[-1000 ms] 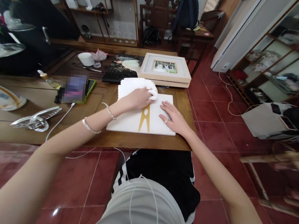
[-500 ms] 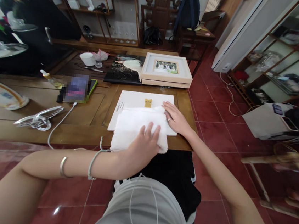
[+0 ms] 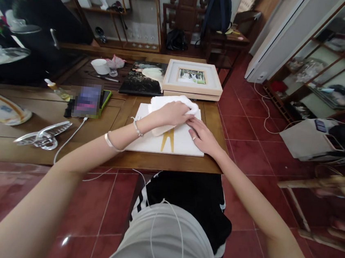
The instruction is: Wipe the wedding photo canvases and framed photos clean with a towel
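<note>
A white board [image 3: 135, 143] lies flat near the table's front edge, with a gold forked piece [image 3: 168, 141] on its surface. Bunched over the upper part of the board is a white cloth [image 3: 163, 100], which covers the gold piece's top end. My left hand [image 3: 176, 112] is closed on this cloth, its fingers bent and pressing down. At the board's right side, my right hand [image 3: 204, 136] lies flat with fingers stretched out, a ring on one of them. Its fingertips nearly meet my left hand.
Behind the board, a framed photo [image 3: 193, 80] rests on another frame, beside a dark photo panel [image 3: 142, 78]. To the left are a clear hair claw [image 3: 44, 134], a phone [image 3: 87, 101] on a white cable, a dropper bottle [image 3: 57, 91] and a white cup [image 3: 100, 67].
My left hand has pushed the cloth away from me, up the board, bunching it and uncovering the gold piece's forked lower end. My right hand has stayed in place.
</note>
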The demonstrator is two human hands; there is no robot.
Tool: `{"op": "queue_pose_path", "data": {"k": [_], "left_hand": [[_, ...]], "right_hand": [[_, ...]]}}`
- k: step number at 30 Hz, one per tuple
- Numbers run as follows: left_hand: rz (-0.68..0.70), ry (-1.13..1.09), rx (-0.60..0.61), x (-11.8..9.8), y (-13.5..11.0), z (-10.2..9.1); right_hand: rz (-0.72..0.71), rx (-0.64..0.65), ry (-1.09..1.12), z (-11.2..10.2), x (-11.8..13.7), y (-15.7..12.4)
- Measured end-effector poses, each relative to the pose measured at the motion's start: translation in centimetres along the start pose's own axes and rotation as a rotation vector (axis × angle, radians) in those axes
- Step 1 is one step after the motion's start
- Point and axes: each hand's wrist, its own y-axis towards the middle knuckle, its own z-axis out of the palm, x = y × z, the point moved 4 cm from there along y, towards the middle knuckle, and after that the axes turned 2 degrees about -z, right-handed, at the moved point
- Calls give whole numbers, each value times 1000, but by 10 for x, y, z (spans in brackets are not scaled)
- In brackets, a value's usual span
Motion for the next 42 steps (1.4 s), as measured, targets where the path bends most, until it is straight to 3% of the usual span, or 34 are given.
{"op": "queue_pose_path", "data": {"k": [4,9,18,21,26,30,34,39,42], "left_hand": [[127,-124,54,-8,24,-12],[147,-100,122,-14,32,-13],[-38,229,92,12,-22,0],[-81,296,58,9,-38,6],[-26,327,-34,-8,-43,24],[-48,333,-56,-23,-39,34],[24,319,-27,-51,-41,36],[151,342,22,-89,-78,36],[263,377,38,-104,-114,38]], "right_hand": [[-2,-8,-6,0,-1,0],[0,-1,-22,-1,1,0],[33,5,20,2,-1,-1],[33,3,21,2,-1,-1],[49,-6,39,2,-3,-1],[103,-150,160,-3,-6,0],[105,-252,205,-9,-3,0],[66,-255,197,-15,5,-3],[52,-168,168,-11,6,-1]]}}
